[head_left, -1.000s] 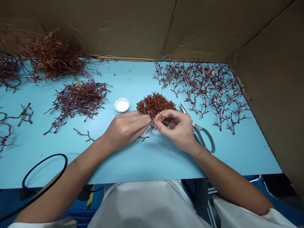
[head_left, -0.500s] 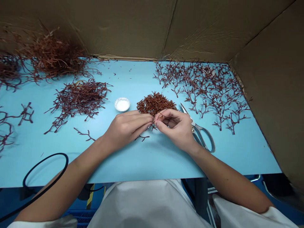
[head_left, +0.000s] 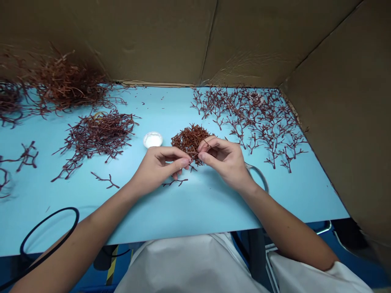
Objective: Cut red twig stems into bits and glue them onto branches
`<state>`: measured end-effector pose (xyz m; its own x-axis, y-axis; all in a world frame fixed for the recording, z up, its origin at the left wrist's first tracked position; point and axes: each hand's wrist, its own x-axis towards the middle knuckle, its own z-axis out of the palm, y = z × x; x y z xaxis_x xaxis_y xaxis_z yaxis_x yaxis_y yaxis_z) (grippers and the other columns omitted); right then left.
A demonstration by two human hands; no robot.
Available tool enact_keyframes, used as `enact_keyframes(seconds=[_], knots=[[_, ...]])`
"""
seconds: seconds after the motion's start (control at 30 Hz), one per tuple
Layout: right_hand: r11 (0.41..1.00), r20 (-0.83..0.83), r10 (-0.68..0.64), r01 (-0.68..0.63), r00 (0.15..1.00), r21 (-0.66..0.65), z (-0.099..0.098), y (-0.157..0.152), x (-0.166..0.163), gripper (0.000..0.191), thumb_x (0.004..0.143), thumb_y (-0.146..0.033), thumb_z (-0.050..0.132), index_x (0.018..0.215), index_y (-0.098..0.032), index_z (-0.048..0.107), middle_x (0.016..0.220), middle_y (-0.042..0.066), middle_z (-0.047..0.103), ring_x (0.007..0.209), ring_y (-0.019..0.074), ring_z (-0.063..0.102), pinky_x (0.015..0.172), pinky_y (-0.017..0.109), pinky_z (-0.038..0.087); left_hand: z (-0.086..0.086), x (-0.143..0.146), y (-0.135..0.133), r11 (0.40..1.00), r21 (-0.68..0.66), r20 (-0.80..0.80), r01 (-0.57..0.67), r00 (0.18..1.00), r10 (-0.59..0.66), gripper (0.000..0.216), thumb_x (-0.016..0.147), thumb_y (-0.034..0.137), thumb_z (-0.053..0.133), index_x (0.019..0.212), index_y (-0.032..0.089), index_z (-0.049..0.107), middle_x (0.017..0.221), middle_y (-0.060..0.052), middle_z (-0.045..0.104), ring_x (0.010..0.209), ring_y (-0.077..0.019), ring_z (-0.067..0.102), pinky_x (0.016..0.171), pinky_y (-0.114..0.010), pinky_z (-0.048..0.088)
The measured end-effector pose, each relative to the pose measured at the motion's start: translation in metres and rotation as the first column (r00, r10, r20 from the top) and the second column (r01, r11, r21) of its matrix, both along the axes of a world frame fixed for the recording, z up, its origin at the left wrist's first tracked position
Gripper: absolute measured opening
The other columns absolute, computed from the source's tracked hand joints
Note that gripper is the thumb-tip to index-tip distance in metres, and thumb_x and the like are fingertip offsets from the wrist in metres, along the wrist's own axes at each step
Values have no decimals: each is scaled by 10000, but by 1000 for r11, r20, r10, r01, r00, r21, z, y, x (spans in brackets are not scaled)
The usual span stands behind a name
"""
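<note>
Small dark-red branched sprig [head_left: 192,163], pinched by the closed fingertips of both left hand [head_left: 160,170] and right hand [head_left: 225,162], held just above the middle of the pale-blue worktop [head_left: 210,211]. Touches the front of a heap of short red-brown clippings [head_left: 190,141]. Round white dish [head_left: 152,140] just left of heap; grey-handled scissors [head_left: 259,175] partly under right hand.

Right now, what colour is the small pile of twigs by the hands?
Dark reddish brown; the pile shows best in the head view.
</note>
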<state>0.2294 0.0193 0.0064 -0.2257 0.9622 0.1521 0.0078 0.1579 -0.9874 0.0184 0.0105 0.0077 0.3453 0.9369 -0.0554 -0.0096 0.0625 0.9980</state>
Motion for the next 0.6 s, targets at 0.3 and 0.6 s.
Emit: enact_keyframes(seconds=[0.3,0.6], knots=[[997,-44,-81,81,996,0,-3,0,2,330,824,-510,854,937,-238,704,973,34,729,836,161,681,720,298,592,-6,0,1,968,-243,225,65,974,-9,248,755,341,926,829,153,782,699,-9,698,537,-102,618,501,-212,557],[776,783,-119,-434,611,457,0,-5,18,108,1017,-255,645,992,-208,739,893,61,758,812,198,672,685,326,497,-3,-2,6,937,-328,432,-118,864,260,250,717,280,924,792,160,718,699,10,648,613,-82,578,507,-156,490]])
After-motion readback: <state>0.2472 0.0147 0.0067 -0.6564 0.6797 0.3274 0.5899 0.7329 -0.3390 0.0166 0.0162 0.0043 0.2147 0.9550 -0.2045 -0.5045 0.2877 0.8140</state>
